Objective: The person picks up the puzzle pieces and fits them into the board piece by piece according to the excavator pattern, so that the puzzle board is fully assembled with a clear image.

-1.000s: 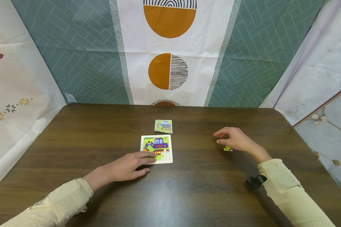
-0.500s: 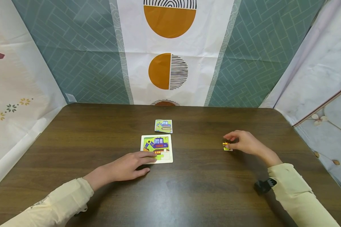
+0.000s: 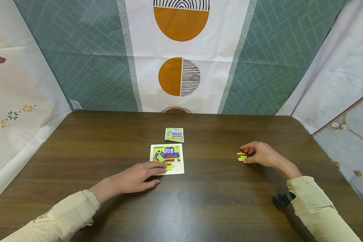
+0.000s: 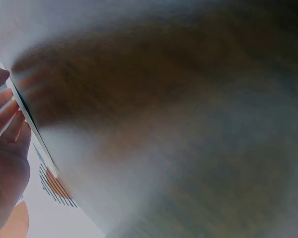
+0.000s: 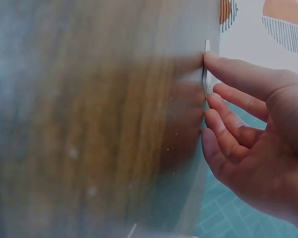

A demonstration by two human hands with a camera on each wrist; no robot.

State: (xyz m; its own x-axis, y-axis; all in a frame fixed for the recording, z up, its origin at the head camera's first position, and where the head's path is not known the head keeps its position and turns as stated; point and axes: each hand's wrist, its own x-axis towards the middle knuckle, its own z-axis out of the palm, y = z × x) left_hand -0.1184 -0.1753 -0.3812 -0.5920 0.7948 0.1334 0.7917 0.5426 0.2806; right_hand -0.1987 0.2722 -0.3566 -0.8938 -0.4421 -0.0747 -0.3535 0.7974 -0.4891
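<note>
A puzzle board (image 3: 182, 164) with a white frame and an excavator picture lies at the table's middle. Bare backing shows at its lower right. My left hand (image 3: 136, 177) rests with extended fingers over its lower left corner, the thumb beside the frame; the left wrist view shows those fingers (image 4: 14, 124) at the frame's edge (image 4: 39, 141). To the right, my right hand (image 3: 264, 155) pinches a yellow-green puzzle piece (image 3: 241, 157) at the tabletop between thumb and fingers. In the right wrist view that piece (image 5: 206, 74) appears edge-on, with the thumb (image 5: 238, 73) against it.
Behind the board lies a small card (image 3: 174, 134) with a matching excavator picture. The brown wooden table (image 3: 109, 134) reaches back to a patterned cloth (image 3: 103, 67). Cloths also hang at both sides.
My right hand has drawn back slightly to the right and lowered its fingers to the puzzle piece, which now shows more fully. The left hand and board have stayed put.
</note>
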